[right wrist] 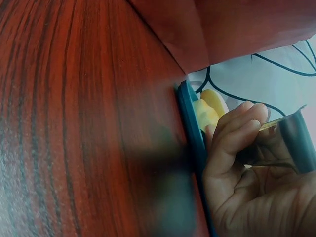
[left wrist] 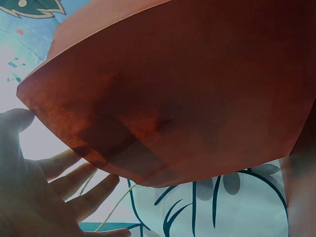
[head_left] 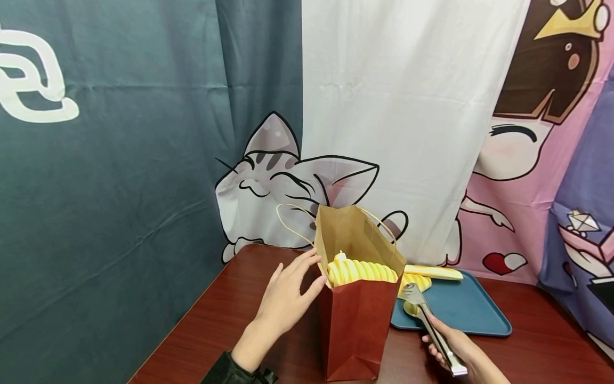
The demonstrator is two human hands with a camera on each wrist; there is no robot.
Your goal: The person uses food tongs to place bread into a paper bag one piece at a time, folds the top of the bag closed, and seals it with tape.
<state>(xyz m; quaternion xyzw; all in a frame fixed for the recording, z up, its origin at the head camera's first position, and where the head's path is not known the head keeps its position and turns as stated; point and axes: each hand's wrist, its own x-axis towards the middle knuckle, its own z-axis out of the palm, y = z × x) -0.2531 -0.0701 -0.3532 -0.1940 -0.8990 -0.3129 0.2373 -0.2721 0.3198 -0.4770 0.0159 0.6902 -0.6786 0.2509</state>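
Observation:
A red-brown paper bag with a tan inside and string handles stands upright on the table, its top open. A yellow, ridged, bread-like piece shows inside near the bag's rim. My left hand touches the bag's left upper edge with spread fingers; in the left wrist view its fingertips meet the paper edge. To the right of the bag, my right hand holds metal tongs by the handles. The tips of the tongs are near more yellow bread, partly hidden behind the bag.
A blue tray lies right of and behind the bag, bearing a long pale-yellow bread stick at its back edge. The dark red wooden table ends at a slanted left edge. Printed curtains hang behind.

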